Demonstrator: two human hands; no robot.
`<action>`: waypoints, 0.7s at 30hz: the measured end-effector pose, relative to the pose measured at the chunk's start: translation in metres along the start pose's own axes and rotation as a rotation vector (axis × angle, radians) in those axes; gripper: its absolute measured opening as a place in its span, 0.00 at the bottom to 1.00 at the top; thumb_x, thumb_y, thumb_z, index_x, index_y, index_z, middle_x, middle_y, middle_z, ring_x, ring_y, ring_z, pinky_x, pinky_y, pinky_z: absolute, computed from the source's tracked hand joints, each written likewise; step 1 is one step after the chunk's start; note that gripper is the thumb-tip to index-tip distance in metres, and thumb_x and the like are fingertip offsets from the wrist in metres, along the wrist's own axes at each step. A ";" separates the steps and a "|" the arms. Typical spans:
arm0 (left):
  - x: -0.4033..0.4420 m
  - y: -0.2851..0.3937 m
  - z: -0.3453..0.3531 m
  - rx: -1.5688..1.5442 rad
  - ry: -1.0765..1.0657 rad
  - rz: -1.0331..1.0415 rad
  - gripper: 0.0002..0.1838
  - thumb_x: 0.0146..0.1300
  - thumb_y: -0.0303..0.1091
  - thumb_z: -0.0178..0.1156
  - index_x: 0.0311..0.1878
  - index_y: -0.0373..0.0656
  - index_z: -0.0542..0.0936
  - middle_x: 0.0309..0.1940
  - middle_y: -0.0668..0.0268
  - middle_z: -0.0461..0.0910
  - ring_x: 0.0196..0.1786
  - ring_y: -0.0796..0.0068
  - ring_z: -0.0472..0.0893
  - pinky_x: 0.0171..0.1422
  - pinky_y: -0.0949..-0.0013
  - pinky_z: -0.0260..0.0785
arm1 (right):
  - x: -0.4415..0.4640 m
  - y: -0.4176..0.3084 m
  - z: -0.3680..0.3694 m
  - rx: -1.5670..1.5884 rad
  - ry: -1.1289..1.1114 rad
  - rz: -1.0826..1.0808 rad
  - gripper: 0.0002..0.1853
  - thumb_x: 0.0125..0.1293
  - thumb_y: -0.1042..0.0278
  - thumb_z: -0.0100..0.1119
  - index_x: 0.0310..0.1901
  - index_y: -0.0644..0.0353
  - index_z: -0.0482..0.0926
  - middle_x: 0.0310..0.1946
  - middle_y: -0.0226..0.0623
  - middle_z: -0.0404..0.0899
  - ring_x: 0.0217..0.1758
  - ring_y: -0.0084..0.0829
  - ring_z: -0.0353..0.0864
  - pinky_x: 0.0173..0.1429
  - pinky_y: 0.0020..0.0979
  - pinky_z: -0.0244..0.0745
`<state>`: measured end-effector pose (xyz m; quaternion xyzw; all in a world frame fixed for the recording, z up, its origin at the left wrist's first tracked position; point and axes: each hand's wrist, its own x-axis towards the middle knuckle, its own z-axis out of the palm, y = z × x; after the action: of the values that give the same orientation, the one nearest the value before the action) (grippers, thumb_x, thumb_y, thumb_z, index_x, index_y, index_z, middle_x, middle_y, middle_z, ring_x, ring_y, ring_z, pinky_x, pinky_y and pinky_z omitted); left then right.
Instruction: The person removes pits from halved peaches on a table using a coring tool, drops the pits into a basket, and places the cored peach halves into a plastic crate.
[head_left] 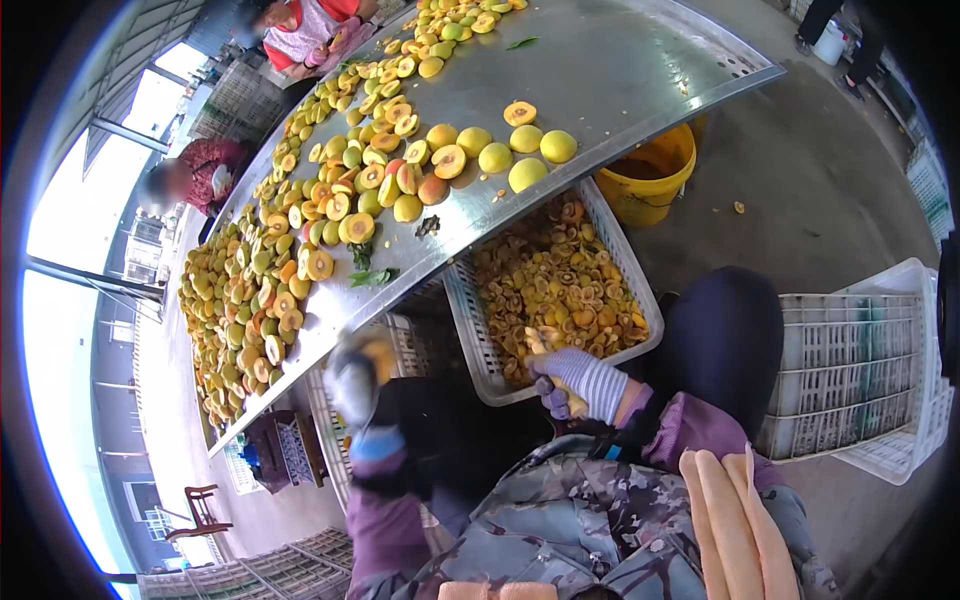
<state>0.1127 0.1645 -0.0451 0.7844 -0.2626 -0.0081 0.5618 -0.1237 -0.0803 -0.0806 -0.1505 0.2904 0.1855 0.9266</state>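
Note:
My right hand (585, 385), in a striped grey-and-purple glove, is closed round a pale wooden-coloured hand tool (541, 342); its exact kind I cannot make out. It hovers over the near edge of a white plastic crate (640, 270) that holds brown-yellow fruit scraps (560, 285). My left hand (350, 385), also gloved, is smeared by motion beside the table's near edge. A blurred orange-yellow piece, looking like a peach half (380, 356), shows in its grasp. Whole and halved peaches (345, 195) are spread over the metal table (590, 85), with the heap thickest at left.
Under the table's right corner stands a yellow bucket (650, 175). Stacked white crates (850, 365) are at my right, and another crate (405, 345) is below the left hand. Two people (310, 35) sit across the table. A wooden chair (200, 512) stands at lower left.

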 end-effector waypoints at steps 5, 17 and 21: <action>-0.062 0.033 -0.118 0.423 0.254 -0.288 0.14 0.64 0.40 0.59 0.42 0.37 0.81 0.31 0.62 0.83 0.30 0.72 0.80 0.36 0.72 0.72 | 0.006 0.005 -0.002 -0.214 0.033 -0.133 0.11 0.66 0.63 0.58 0.28 0.54 0.70 0.16 0.25 0.70 0.14 0.21 0.69 0.18 0.26 0.64; 0.102 0.090 -0.011 0.848 -0.075 -0.043 0.15 0.60 0.38 0.60 0.48 0.44 0.81 0.40 0.55 0.82 0.44 0.58 0.82 0.51 0.64 0.71 | -0.011 -0.010 -0.016 -0.288 0.194 -0.349 0.09 0.65 0.64 0.57 0.32 0.59 0.70 0.16 0.32 0.69 0.11 0.26 0.69 0.13 0.27 0.64; 0.167 0.062 0.075 0.813 -0.339 0.007 0.19 0.55 0.37 0.54 0.51 0.55 0.80 0.45 0.54 0.81 0.50 0.52 0.80 0.56 0.57 0.71 | -0.009 -0.013 -0.021 -0.443 0.292 -0.444 0.10 0.65 0.64 0.55 0.32 0.61 0.70 0.15 0.34 0.70 0.11 0.28 0.70 0.13 0.29 0.66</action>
<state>0.2084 0.0146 0.0293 0.9285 -0.3353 -0.0308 0.1565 -0.1352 -0.1021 -0.0892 -0.4324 0.3330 0.0145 0.8378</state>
